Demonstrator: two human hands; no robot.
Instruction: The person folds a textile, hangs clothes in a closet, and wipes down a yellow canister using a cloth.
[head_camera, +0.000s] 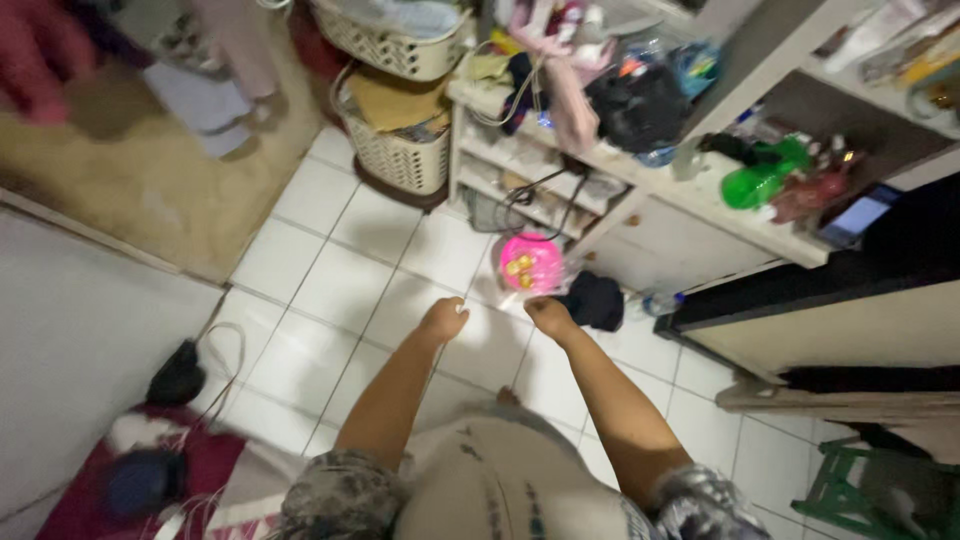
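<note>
Head view, looking straight down. My left hand (443, 320) sits mid-frame, fist closed, pinching something thin and pale, maybe a string or bag edge; too blurry to tell. My right hand (549, 316) is just beside it, fingers curled shut on the clear wrap of the pink round container (531, 263), which hangs just above both hands in the frame, yellow bits inside. Dark cloth bundle (596, 300) lies on the white tiled floor (340, 280) right of the right hand. Cluttered white shelf unit (640, 190) fills the upper right, wicker baskets (400, 150) upper centre.

I judge the step as handling the container's wrap with both hands. Next move needs both grips steady and the container kept level.
</note>
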